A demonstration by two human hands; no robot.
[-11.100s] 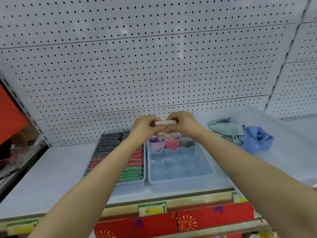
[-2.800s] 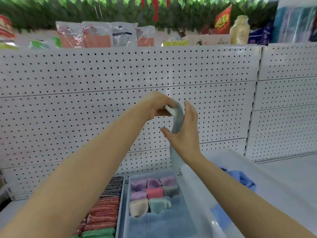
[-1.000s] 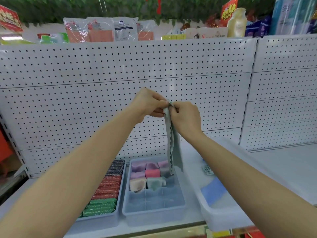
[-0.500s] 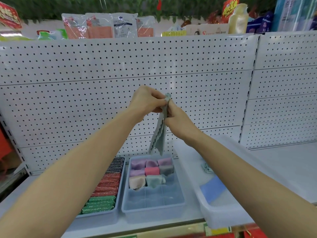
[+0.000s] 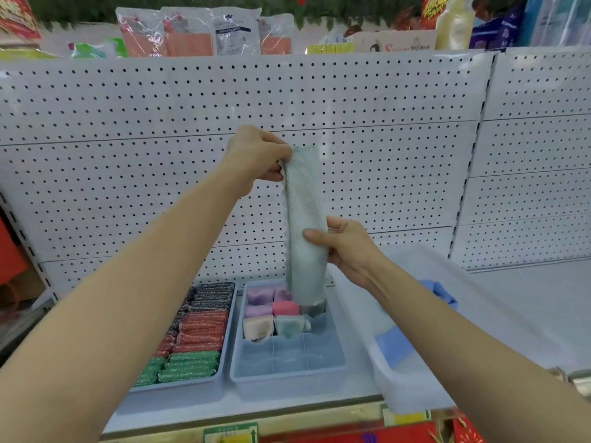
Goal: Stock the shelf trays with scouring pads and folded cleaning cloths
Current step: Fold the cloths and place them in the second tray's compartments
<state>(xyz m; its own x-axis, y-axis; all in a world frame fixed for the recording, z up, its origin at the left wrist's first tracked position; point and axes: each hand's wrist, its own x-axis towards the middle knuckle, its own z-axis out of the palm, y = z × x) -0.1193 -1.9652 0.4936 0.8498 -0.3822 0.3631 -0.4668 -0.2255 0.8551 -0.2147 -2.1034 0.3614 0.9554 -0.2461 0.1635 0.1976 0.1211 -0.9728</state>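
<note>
Down on the pale shelf (image 5: pixel 527 292), three containers sit side by side along the front. On the left, a blue tray (image 5: pixel 179 386) is packed with scouring pads (image 5: pixel 198 330), black at the back, red in the middle, green nearest the edge. Just beside it, a divided tray (image 5: pixel 287 378) has rolled cloths (image 5: pixel 275 314) in its rear compartments, while the front ones show bare plastic. To the right, a translucent bin (image 5: pixel 412 388) rests at an angle, with something blue inside.
</note>
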